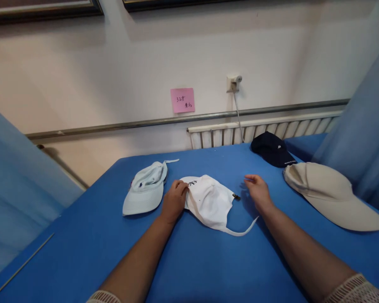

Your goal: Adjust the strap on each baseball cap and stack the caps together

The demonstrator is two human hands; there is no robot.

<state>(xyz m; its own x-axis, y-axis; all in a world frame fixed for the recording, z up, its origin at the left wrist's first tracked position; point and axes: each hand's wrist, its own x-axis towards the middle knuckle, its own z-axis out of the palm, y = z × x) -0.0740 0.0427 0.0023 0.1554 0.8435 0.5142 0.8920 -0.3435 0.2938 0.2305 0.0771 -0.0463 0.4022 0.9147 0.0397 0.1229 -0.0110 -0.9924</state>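
A white baseball cap (210, 202) with dark lettering lies on the blue table cover (189, 269). Its back strap is undone: the loose strap curls toward me, and a small dark metal buckle (236, 196) sits at the other end. My left hand (176, 198) grips the cap on its left side, near the brim and lettering, fingers closed on the fabric. To the right of the buckle, apart from the cap, my right hand (257, 190) hovers with fingers extended and nothing visible in them.
A pale blue cap (147, 187) lies to the left. On the right are a beige wide-brimmed visor cap (326, 189) and a navy cap (271, 148). A thin stick (25, 263) rests at the left edge. Behind stand a radiator (221, 136) and a wall rail (139, 124); blue curtains flank both sides.
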